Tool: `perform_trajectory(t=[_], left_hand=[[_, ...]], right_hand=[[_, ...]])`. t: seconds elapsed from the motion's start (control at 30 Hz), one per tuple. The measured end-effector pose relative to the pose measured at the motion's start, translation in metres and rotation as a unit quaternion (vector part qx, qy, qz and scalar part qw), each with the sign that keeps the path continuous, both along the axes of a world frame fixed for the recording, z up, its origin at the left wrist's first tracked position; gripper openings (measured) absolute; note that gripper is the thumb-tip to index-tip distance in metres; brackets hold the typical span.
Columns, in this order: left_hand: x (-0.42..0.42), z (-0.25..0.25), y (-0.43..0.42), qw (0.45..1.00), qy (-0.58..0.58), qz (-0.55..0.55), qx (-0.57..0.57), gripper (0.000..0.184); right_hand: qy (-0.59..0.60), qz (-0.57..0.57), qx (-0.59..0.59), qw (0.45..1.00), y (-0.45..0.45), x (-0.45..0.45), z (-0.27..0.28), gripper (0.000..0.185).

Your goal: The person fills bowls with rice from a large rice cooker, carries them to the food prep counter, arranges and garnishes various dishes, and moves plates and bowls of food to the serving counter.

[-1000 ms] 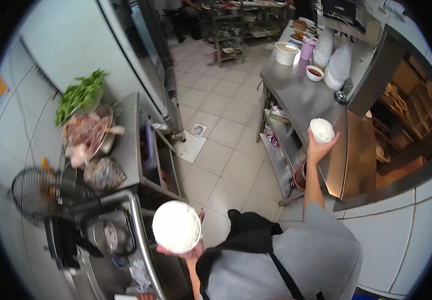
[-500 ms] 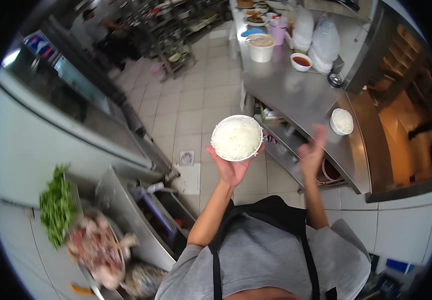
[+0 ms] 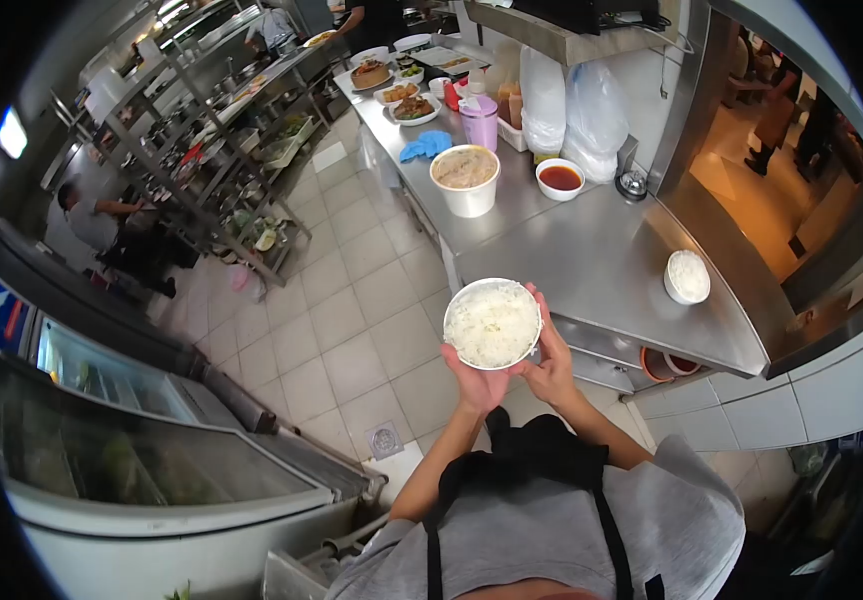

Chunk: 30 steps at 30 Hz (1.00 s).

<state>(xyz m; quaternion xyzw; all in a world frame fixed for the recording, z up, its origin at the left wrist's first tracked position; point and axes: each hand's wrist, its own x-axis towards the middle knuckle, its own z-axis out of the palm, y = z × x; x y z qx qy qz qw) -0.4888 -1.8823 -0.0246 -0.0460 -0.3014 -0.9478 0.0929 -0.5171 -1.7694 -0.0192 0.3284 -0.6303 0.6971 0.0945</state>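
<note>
A white bowl heaped with rice (image 3: 493, 323) is held up in front of my body, over the tiled floor and close to the counter's corner. My left hand (image 3: 477, 380) supports it from below, with the thumb on the left side. My right hand (image 3: 552, 362) grips its right side, fingers along the rim. Parts of both hands are hidden beneath the bowl. A second bowl of rice (image 3: 689, 277) stands on the right part of the steel counter (image 3: 592, 260).
On the counter are a white tub (image 3: 466, 182), a bowl of red sauce (image 3: 561, 179), a pink cup (image 3: 480, 123), a blue cloth-like item (image 3: 425, 146) and plated dishes. A glass-lidded freezer (image 3: 152, 460) is at left. A person (image 3: 102, 220) works beside shelving (image 3: 212, 180).
My right hand has come in from the counter side and taken hold of the bowl, joining my left. The view has turned and shows more of the counter and its dishes.
</note>
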Motion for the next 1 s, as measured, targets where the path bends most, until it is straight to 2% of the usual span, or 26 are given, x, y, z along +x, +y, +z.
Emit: perform_trajectory(t=[0.07, 0.17, 0.27, 0.3, 0.33, 0.37, 0.47, 0.57, 0.63, 0.7, 0.77, 0.83, 0.87, 0.93, 0.97, 1.0], left_hand=[[-0.033, -0.010, -0.006, 0.999, 0.006, -0.035, -0.025, 0.089], [-0.072, -0.034, -0.017, 0.993, -0.015, -0.078, -0.092, 0.092], [-0.125, -0.082, -0.015, 0.984, -0.002, -0.102, -0.145, 0.097], [-0.137, -0.085, -0.016, 0.971, 0.019, -0.126, -0.204, 0.093], [-0.151, -0.085, -0.024, 0.953, 0.043, -0.144, -0.262, 0.091], [-0.170, -0.084, -0.029, 0.932, 0.073, -0.153, -0.321, 0.092], [-0.209, -0.114, -0.018, 0.894, 0.144, -0.218, -0.365, 0.094], [-0.232, -0.100, -0.007, 0.830, 0.192, -0.235, -0.468, 0.101], [-0.247, -0.078, -0.003, 0.703, 0.167, -0.268, -0.637, 0.104], [-0.271, -0.080, 0.003, 0.676, 0.229, -0.269, -0.647, 0.110], [-0.287, -0.078, 0.005, 0.677, 0.249, -0.305, -0.622, 0.112], [-0.286, -0.058, -0.015, 0.670, 0.274, -0.308, -0.617, 0.104], [-0.281, -0.048, -0.024, 0.663, 0.291, -0.316, -0.613, 0.100], [-0.272, -0.044, -0.074, 0.695, 0.303, -0.436, -0.485, 0.086], [-0.271, -0.045, -0.107, 0.706, 0.300, -0.488, -0.416, 0.079], [-0.268, -0.049, -0.144, 0.688, 0.264, -0.540, -0.408, 0.069]], right_hand=[[-0.043, -0.005, -0.008, 0.999, -0.005, -0.023, -0.008, 0.087], [-0.020, -0.071, -0.048, 0.996, -0.015, -0.055, -0.027, 0.084], [-0.099, -0.085, -0.161, 0.978, -0.023, -0.081, -0.049, 0.077], [-0.113, -0.091, -0.202, 0.969, -0.021, -0.089, -0.054, 0.078], [-0.183, -0.143, -0.193, 0.953, -0.019, -0.096, -0.058, 0.081], [-0.185, -0.178, -0.221, 0.941, -0.016, -0.105, -0.058, 0.083], [-0.195, -0.262, -0.301, 0.896, -0.006, -0.129, -0.070, 0.085], [-0.168, -0.377, -0.318, 0.854, -0.004, -0.144, -0.080, 0.079], [-0.147, -0.434, -0.314, 0.831, 0.000, -0.157, -0.083, 0.077], [-0.158, -0.489, -0.330, 0.792, 0.002, -0.167, -0.075, 0.074], [-0.119, -0.536, -0.320, 0.772, 0.014, -0.175, -0.075, 0.070], [-0.087, -0.623, -0.293, 0.720, 0.011, -0.178, -0.059, 0.068], [-0.069, -0.632, -0.265, 0.725, 0.004, -0.174, -0.047, 0.066], [-0.078, -0.639, -0.220, 0.733, -0.042, -0.162, 0.011, 0.058], [-0.066, -0.580, -0.182, 0.791, -0.065, -0.159, 0.018, 0.053], [-0.028, -0.515, -0.119, 0.849, -0.105, -0.162, 0.034, 0.050]])
